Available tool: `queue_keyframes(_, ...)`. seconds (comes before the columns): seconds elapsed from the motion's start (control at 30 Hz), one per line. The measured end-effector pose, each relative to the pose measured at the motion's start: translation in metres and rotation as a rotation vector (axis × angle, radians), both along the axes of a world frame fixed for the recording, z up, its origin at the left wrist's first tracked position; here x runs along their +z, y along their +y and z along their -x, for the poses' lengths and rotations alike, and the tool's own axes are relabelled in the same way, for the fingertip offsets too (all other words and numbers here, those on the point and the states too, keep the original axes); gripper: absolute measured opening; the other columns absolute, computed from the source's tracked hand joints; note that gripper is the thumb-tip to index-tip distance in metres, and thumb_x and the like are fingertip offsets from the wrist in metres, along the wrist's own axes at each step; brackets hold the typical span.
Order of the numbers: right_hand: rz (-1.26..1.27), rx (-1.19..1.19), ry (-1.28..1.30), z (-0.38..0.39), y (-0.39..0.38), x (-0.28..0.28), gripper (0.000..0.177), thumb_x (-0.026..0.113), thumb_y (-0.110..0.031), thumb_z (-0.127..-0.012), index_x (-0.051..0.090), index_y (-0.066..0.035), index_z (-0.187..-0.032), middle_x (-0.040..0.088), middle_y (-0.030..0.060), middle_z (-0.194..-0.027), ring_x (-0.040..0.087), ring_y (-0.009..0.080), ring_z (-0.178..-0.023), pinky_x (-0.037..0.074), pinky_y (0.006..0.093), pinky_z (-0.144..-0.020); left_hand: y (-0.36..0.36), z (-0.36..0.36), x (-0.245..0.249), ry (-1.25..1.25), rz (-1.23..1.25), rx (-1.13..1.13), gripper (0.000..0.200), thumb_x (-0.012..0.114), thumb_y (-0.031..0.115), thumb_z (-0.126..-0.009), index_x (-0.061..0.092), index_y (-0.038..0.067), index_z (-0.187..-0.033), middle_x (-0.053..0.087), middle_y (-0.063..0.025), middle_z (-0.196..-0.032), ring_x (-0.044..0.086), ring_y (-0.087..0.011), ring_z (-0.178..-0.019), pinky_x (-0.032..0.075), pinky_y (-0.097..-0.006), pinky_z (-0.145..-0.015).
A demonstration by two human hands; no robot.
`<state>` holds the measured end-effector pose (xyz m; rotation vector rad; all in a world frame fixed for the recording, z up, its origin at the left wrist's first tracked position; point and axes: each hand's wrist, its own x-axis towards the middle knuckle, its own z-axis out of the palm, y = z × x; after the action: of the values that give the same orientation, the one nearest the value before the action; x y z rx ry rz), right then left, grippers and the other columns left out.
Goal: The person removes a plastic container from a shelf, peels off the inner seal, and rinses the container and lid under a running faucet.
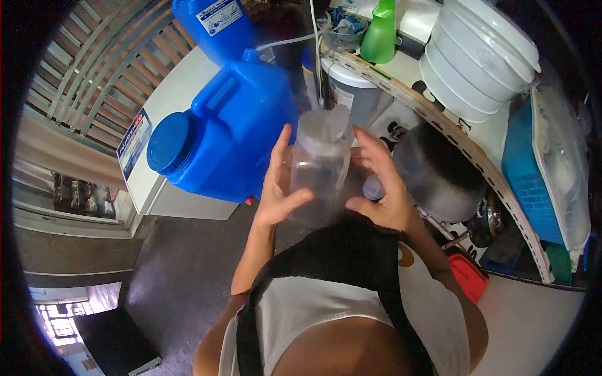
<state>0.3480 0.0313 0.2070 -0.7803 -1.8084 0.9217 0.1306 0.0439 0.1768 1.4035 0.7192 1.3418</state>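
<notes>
Between my two hands is a clear plastic pitcher (316, 175) with a translucent lid (316, 128), upright in front of my apron. My left hand (279, 188) wraps its left side, with the thumb across the front and the other fingers partly hidden behind. On the other side, my right hand (385, 191) curves round, its fingertips at the lid's edge and its thumb low at the wall. A small round purplish cap (374, 187) shows in the gap between that thumb and fingers.
A big blue jerrycan (241, 119) lies on a white appliance (145, 178) at left, another blue container (216, 28) behind it. At right, a counter holds a green spray bottle (379, 34), stacked white tubs (476, 56) and a blue basket (533, 169). A large pot (439, 175) sits beside my right hand.
</notes>
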Motion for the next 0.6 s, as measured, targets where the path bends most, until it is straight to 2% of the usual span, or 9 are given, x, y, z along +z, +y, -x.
queue_keyframes(0.03,0.025,0.006,0.071,0.001,0.0,0.001,0.091,0.081,-0.014,-0.069,0.03,-0.005,-0.144,0.031,0.0169,-0.147,0.036,0.0304,-0.133,0.038,0.041,-0.102,-0.002,-0.002,0.005,-0.064,0.023,-0.015,0.116,0.088,0.027,-0.062,0.015,0.003,-0.149,0.043,-0.014,-0.138,0.04,-0.0261,-0.129,0.027,-0.0391,-0.109)
queue_keyframes(0.07,0.051,0.012,0.143,0.001,-0.001,0.001,0.089,0.079,-0.013,-0.071,0.029,-0.004,-0.144,0.031,0.0162,-0.147,0.037,0.0293,-0.133,0.039,0.0403,-0.102,-0.003,-0.002,0.002,-0.066,0.022,-0.015,0.116,0.088,0.027,-0.062,0.015,0.003,-0.149,0.043,-0.014,-0.138,0.04,-0.0261,-0.129,0.027,-0.0391,-0.109)
queue_keyframes(0.13,-0.011,-0.022,0.104,0.0,-0.003,0.001,0.086,0.077,-0.013,-0.074,0.028,-0.003,-0.144,0.034,0.0156,-0.146,0.04,0.0283,-0.131,0.039,0.0403,-0.101,-0.002,0.001,-0.005,0.134,-0.125,0.046,0.115,0.088,0.021,-0.059,0.018,0.002,-0.149,0.044,-0.0147,-0.137,0.041,-0.0264,-0.128,0.027,-0.0393,-0.109)
queue_keyframes(0.3,-0.015,0.007,0.128,0.001,-0.005,0.008,0.082,0.076,-0.013,-0.075,0.03,-0.003,-0.143,0.038,0.0153,-0.143,0.042,0.0286,-0.129,0.04,0.0404,-0.1,-0.006,0.0,0.001,0.082,-0.095,0.004,0.114,0.087,0.015,-0.058,0.019,0.002,-0.149,0.044,-0.0144,-0.137,0.041,-0.0262,-0.129,0.027,-0.0391,-0.11)
queue_keyframes(0.4,-0.008,-0.028,0.102,0.003,-0.005,0.007,0.078,0.074,-0.011,-0.076,0.032,-0.003,-0.142,0.039,0.0157,-0.143,0.043,0.0285,-0.127,0.042,0.0398,-0.098,-0.006,-0.001,-0.001,0.021,-0.088,-0.007,0.11,0.086,0.024,-0.063,0.019,0.002,-0.148,0.044,-0.0131,-0.137,0.041,-0.0257,-0.128,0.027,-0.0387,-0.109)
queue_keyframes(0.47,-0.019,-0.017,0.105,0.004,-0.002,0.005,0.075,0.073,-0.01,-0.077,0.033,-0.003,-0.141,0.039,0.0156,-0.142,0.044,0.0282,-0.126,0.042,0.0392,-0.097,-0.006,0.003,-0.01,-0.077,0.082,0.02,0.105,0.079,0.04,-0.071,0.019,0.003,-0.148,0.043,-0.0127,-0.137,0.042,-0.025,-0.127,0.03,-0.0387,-0.107)
queue_keyframes(0.5,-0.034,-0.007,0.108,0.005,-0.001,0.005,0.073,0.071,-0.008,-0.078,0.035,-0.003,-0.141,0.039,0.0156,-0.142,0.045,0.028,-0.125,0.043,0.0387,-0.096,-0.007,0.002,-0.01,-0.073,0.15,-0.012,0.1,0.067,0.057,-0.077,0.019,0.005,-0.149,0.041,-0.0131,-0.139,0.042,-0.0257,-0.128,0.033,-0.039,-0.105)
queue_keyframes(0.53,-0.036,-0.002,0.108,0.005,0.0,0.004,0.073,0.071,-0.008,-0.078,0.035,-0.003,-0.141,0.039,0.0156,-0.142,0.045,0.028,-0.125,0.043,0.0387,-0.096,-0.007,0.001,-0.01,-0.073,0.148,-0.007,0.1,0.067,0.057,-0.077,0.019,0.005,-0.149,0.041,-0.0131,-0.139,0.042,-0.0257,-0.128,0.033,-0.039,-0.105)
queue_keyframes(0.6,-0.006,-0.029,-0.002,0.005,0.0,0.005,0.067,0.068,-0.005,-0.08,0.037,-0.004,-0.139,0.039,0.0151,-0.143,0.045,0.0271,-0.125,0.044,0.0381,-0.095,-0.006,-0.004,-0.01,-0.301,0.313,-0.027,0.096,0.06,0.062,-0.08,0.018,0.009,-0.149,0.039,-0.014,-0.141,0.042,-0.0265,-0.128,0.037,-0.039,-0.103)
